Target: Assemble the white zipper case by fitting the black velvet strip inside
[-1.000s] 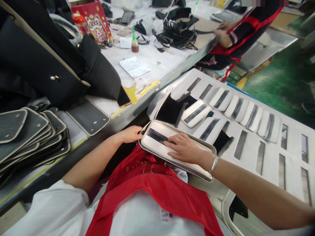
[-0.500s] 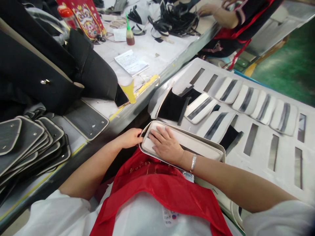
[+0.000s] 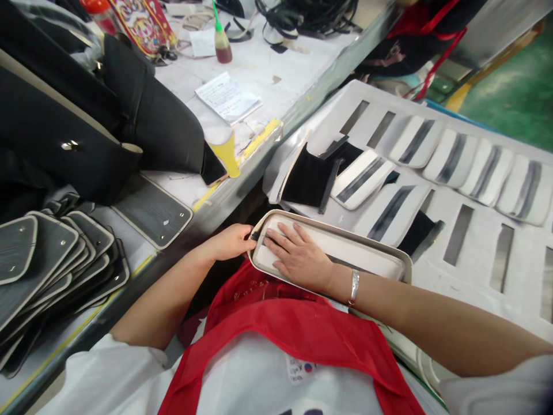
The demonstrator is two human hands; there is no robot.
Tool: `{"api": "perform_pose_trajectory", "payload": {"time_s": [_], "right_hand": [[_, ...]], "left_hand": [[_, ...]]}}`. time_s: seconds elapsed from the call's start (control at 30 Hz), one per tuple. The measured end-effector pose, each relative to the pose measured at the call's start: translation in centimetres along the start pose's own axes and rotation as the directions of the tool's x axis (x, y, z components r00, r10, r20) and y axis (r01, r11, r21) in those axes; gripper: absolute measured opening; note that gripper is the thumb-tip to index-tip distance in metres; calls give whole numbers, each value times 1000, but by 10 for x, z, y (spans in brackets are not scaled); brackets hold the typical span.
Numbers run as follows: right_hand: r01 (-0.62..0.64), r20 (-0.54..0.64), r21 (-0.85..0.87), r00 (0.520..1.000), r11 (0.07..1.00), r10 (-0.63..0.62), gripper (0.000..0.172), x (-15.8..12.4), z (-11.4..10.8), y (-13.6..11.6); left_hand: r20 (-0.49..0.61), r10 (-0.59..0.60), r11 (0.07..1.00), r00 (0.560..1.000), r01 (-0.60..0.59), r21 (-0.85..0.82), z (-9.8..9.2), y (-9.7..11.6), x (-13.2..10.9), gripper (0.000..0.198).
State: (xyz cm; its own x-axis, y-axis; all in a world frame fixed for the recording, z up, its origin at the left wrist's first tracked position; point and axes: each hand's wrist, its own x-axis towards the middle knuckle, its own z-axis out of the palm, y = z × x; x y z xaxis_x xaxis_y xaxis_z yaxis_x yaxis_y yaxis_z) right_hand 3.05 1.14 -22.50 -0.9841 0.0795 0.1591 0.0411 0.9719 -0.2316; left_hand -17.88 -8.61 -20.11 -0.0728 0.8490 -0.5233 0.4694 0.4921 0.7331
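Observation:
A long, shallow bag piece [image 3: 345,230] with rounded ends and a raised cream rim rests in front of my red apron. Inside the rim lies a white panel [image 3: 386,265] with a dark stripe along it. At its left end, my left hand [image 3: 235,241] pinches the rim between thumb and fingers. My right hand [image 3: 298,256] lies flat on the white panel with fingers stretched toward the left end, covering part of the stripe.
White striped panels [image 3: 451,158] and black pieces [image 3: 307,177] lie on a slotted white board [image 3: 436,259] at right. Left, the workbench [image 3: 173,86] holds stacked dark panels [image 3: 43,259], black bags [image 3: 159,127], a notepad [image 3: 228,98] and a glue bottle [image 3: 223,49].
The view has shifted, so the bench things sit higher in the picture. Both hands keep the same hold on the bag piece; its right end appears slightly further right and lower.

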Motion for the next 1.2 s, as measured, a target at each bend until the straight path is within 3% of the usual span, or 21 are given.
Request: {"api": "perform_pose_trajectory", "payload": {"time_s": [0.2,0.27,0.37,0.47,0.8,1.2], "right_hand": [[2,-3,8,1000,1000,-2,52,-1,3,1],[2,-13,12,1000,1000,-2,52,-1,4,1],[2,-20,15,1000,1000,-2,51,-2,4,1],[-3,-12,21,1000,1000,4,51,-2,4,1],[17,-11,39,1000,999,-16,51,0,1,0],[39,-29,57,999,998,-38,50,-1,3,4]], "left_hand": [[115,-2,986,993,21,-166,-6,5,-7,26],[33,-8,999,999,9,-48,-3,7,-9,30],[-164,74,962,984,-27,272,6,12,-11,34],[-257,124,928,958,-20,371,15,18,-13,32],[-319,73,962,945,18,273,23,15,-12,35],[-244,111,972,963,-54,228,19,11,-20,34]]}}
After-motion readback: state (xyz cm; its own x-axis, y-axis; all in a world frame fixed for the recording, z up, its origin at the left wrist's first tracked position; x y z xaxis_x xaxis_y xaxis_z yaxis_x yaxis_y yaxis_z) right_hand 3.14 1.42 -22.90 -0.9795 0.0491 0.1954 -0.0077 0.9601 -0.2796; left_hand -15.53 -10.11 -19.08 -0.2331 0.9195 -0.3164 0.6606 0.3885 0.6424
